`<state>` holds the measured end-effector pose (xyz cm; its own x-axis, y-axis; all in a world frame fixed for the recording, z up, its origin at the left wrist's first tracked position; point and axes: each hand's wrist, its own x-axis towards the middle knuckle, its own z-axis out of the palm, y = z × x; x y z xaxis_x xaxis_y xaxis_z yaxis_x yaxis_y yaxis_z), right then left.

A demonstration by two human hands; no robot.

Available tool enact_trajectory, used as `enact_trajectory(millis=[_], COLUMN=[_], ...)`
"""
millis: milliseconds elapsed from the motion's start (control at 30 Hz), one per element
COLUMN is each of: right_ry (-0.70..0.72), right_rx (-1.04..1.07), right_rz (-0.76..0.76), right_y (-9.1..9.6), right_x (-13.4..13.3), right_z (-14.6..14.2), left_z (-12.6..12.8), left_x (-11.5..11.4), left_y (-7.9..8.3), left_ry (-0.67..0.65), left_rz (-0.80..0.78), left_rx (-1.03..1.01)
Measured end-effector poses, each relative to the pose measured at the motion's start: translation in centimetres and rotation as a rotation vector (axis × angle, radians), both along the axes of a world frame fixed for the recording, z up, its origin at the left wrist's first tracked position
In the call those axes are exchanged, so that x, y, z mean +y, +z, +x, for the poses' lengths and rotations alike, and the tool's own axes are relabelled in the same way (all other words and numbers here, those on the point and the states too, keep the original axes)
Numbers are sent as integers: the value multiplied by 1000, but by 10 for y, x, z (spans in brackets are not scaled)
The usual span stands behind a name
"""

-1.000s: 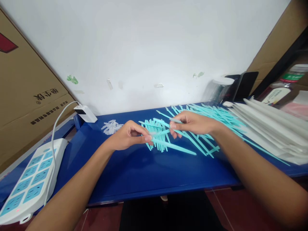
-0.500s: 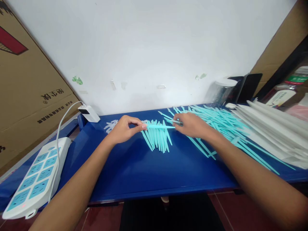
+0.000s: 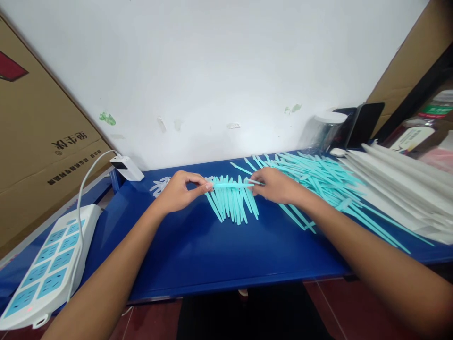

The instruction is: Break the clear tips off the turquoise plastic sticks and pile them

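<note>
A thin turquoise stick [image 3: 231,185] is held level between my two hands above a small row of like sticks [image 3: 233,205] on the blue table [image 3: 198,250]. My left hand [image 3: 180,191] pinches its left end with thumb and fingertips. My right hand [image 3: 274,185], fingers curled, grips its right end. A large loose heap of turquoise sticks [image 3: 318,182] lies just right of my right hand. A few small clear caps [image 3: 160,185] lie behind my left hand.
A white power strip [image 3: 46,267] with its cable lies at the left, a white adapter [image 3: 126,168] by the wall. Cardboard boxes [image 3: 38,141] stand left. White sleeves [image 3: 399,189] are stacked at the right, with a clear jar [image 3: 323,132] and bottles behind.
Both hands moved away from me toward the wall; the stick, tilted a second ago, is now level over the row, which looks wider on its right side.
</note>
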<state>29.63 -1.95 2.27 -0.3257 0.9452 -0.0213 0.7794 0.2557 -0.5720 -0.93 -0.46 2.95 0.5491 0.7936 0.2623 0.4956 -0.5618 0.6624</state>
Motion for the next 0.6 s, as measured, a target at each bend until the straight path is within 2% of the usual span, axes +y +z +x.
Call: enact_trajectory(millis=[167, 300, 400, 533, 600], right_ry=[31, 94, 133, 197, 172], right_rx=[213, 410, 430, 385, 354], right_rz=[184, 98, 65, 151, 182], right_y=[7, 13, 15, 14, 15], right_x=[0, -6, -10, -9, -6], right_z=[-4, -9, -10, -7, -1], left_z=[2, 2, 2, -3, -10], left_x=[-1, 0, 0, 2, 5], left_y=[-1, -1, 0, 4, 8], left_ry=[6, -2, -5, -31, -1], left_rz=[40, 57, 61, 42, 58], left_rx=[4, 16, 19, 38, 61])
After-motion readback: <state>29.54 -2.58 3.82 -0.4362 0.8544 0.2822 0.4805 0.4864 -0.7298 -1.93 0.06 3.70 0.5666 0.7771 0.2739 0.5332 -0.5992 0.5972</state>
